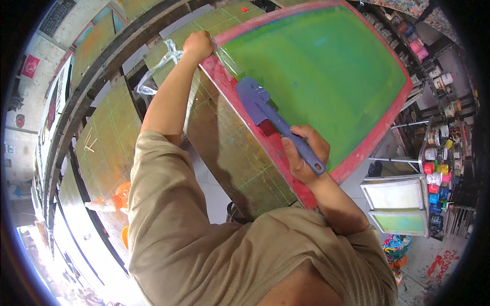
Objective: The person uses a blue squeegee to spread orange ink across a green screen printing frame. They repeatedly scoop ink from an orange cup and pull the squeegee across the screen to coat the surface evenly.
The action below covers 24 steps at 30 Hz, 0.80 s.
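Note:
A screen-printing frame with green mesh (326,76) and a red-pink border (375,145) lies tilted in front of me. At its upper left corner my left hand (198,47) is closed around crumpled clear plastic film (166,60), which trails out to the left and also shows on the frame beside the hand. My right hand (309,153) grips the handle of a purple-blue plastic spatula (250,97) with a hole in its end. The spatula's broad head lies over the frame's near border, pointing toward my left hand.
Under the frame is a greenish printing board with grid lines (224,137); more boards (109,132) stand along a curved dark rail at left. An orange bottle (120,198) stands there. At right are small framed screens (395,196) and shelves of paint jars (434,178).

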### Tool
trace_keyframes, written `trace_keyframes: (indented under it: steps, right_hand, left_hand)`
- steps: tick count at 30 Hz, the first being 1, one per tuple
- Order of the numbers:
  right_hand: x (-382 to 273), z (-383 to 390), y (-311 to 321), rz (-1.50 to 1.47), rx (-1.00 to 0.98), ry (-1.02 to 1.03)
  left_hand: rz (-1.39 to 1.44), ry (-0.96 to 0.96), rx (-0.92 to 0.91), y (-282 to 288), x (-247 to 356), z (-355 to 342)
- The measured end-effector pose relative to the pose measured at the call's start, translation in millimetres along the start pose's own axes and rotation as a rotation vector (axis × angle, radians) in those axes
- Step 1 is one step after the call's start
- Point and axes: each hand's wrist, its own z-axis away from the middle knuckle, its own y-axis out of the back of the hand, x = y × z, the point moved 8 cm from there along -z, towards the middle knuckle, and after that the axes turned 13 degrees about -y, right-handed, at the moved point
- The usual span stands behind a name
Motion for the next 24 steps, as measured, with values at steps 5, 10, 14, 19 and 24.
trace_keyframes:
  steps: [5,10,14,19,24]
  right_hand:
    - [-13,-9,11,-0.007,0.016,0.022]
    - [-16,-16,13,0.076,-0.034,-0.055]
    - [-15,-24,12,0.081,-0.017,-0.104]
    - [-13,-34,4,0.085,-0.035,-0.114]
    - [-16,-41,-8,0.122,-0.03,-0.072]
  left_hand:
    - [0.128,0.163,0.151,4,-5,8]
    - [0.164,0.168,0.191,5,-9,8]
    - [0.188,0.162,0.168,2,-11,2]
    - [0.058,0.096,0.086,3,-15,-9]
    - [0.08,0.079,0.084,0,-12,-19]
